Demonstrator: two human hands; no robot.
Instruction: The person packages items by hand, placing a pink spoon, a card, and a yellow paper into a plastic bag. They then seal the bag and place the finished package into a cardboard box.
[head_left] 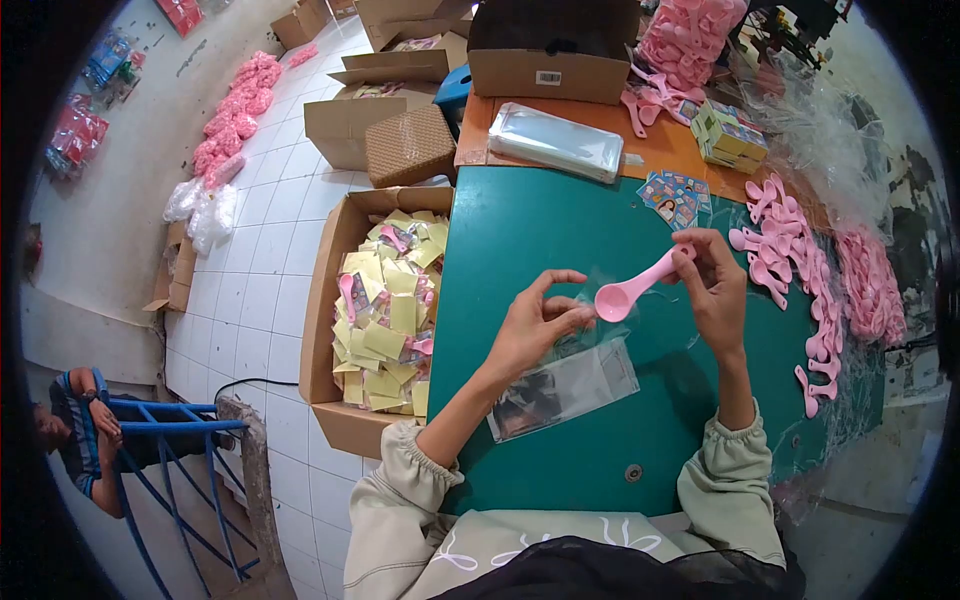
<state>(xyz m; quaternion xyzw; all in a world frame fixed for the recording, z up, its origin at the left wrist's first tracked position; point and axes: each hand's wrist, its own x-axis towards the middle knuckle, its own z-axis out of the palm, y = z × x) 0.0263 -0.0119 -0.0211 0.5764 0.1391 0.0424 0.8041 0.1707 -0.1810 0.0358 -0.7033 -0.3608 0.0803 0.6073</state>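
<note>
Fingers of the right hand [718,295] pinch the handle of a shiny pink plastic spoon [638,284] over the green surface [560,220]. Left hand [525,332] fingers seem closed on a thin clear plastic bag [585,339]. A loose pinch could drop the spoon; its round end might rip the bag. At left, an open brown cardboard box [322,330] holds yellow cards [384,340] and small pink spoons [347,285].

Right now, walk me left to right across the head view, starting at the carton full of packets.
Carton full of packets → left hand → held pink spoon → right hand → loose pink spoons → pink heap.
</note>
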